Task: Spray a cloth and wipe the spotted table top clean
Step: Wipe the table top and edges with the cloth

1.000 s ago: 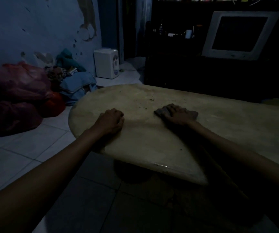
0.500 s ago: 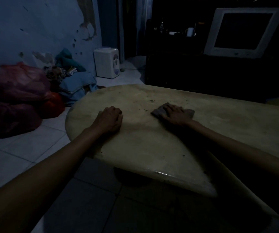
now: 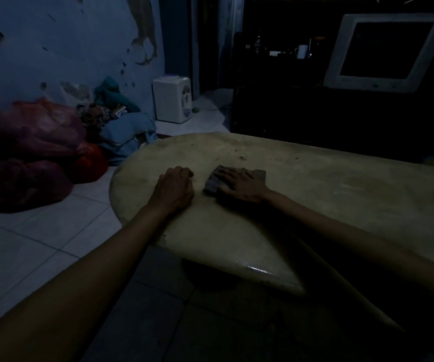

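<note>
The room is dim, and a pale rounded table top [image 3: 302, 205] fills the middle of the view, with both bare forearms reaching out over its near edge. The right hand [image 3: 239, 185] lies flat on a dark grey cloth [image 3: 212, 185], fingers straight and spread, pressing it against the table surface; the cloth's left edge and far right corner stick out from under the palm. Just beside it, not touching the cloth, the left hand [image 3: 175, 188] rests on the table with its fingers curled under into a loose fist, holding nothing. A scatter of small dark specks [image 3: 242, 158] sits on the table just beyond the cloth, towards the far edge. A wet-looking shine shows on the table's near rim. On the tiled floor [image 3: 27, 244] to the left lie red plastic bags [image 3: 35, 142] and a heap of blue fabric [image 3: 129, 134] against a peeling blue wall [image 3: 54, 48]. A small white water dispenser [image 3: 172, 99] stands by the wall further back. At the upper right, a white-framed screen [image 3: 385, 50] sits on dark furniture, too dark to make out in detail.
</note>
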